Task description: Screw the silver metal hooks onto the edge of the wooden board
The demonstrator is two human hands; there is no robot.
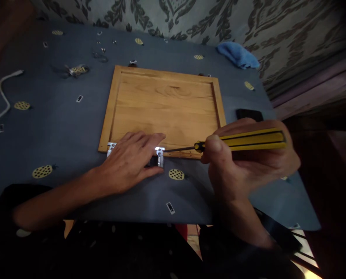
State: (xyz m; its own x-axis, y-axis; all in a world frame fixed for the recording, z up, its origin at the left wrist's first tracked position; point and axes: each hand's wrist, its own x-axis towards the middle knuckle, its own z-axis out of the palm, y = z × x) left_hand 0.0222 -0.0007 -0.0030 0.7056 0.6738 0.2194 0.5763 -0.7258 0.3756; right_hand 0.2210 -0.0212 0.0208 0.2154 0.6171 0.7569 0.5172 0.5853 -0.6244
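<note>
A wooden cabinet door panel [167, 104] lies flat on the blue tablecloth [53, 128]. My left hand [130, 161] rests over its near edge, fingers wrapped round a metal handle whose bright bracket ends [160, 155] show at both sides. My right hand [242, 162] grips a yellow-and-black screwdriver [248, 140]. Its thin shaft points left, with the tip at the right bracket.
A blue cloth [238, 54] lies at the far right of the table. A dark flat object [250, 114] sits right of the panel. A white cable [4, 95] curls at the left. Small metal parts and a clear bag [76, 70] lie scattered at the back left.
</note>
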